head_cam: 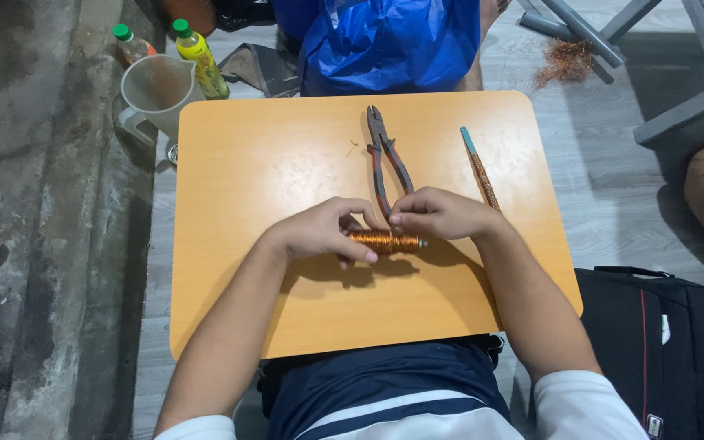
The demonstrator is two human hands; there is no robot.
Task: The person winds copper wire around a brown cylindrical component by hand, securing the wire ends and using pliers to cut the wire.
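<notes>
Winding copper coil point(385, 242) | my left hand point(323, 232) grips its body, right hand point(437, 213) pinches its end | next, I judge: steady turns; pliers point(386, 159) untouched on table point(246, 163).

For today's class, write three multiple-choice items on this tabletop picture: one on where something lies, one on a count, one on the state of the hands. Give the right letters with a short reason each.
1. Where do the pliers lie?
A. On the floor by the black bag
B. On the table, just beyond the hands
C. Inside the plastic jug

2. How many green-capped bottles stand beyond the table's far left corner?
A. Two
B. Four
C. None

3. What are the left hand and right hand doing?
A. Both lie flat and empty on the table
B. One grips the pliers
C. Both hold a copper wire coil between them

Answers: 1 B, the pliers lie on the orange tabletop with their handles pointing toward the hands. 2 A, two green caps show beside the jug. 3 C, the fingers of each hand close on one end of the coil.
</notes>
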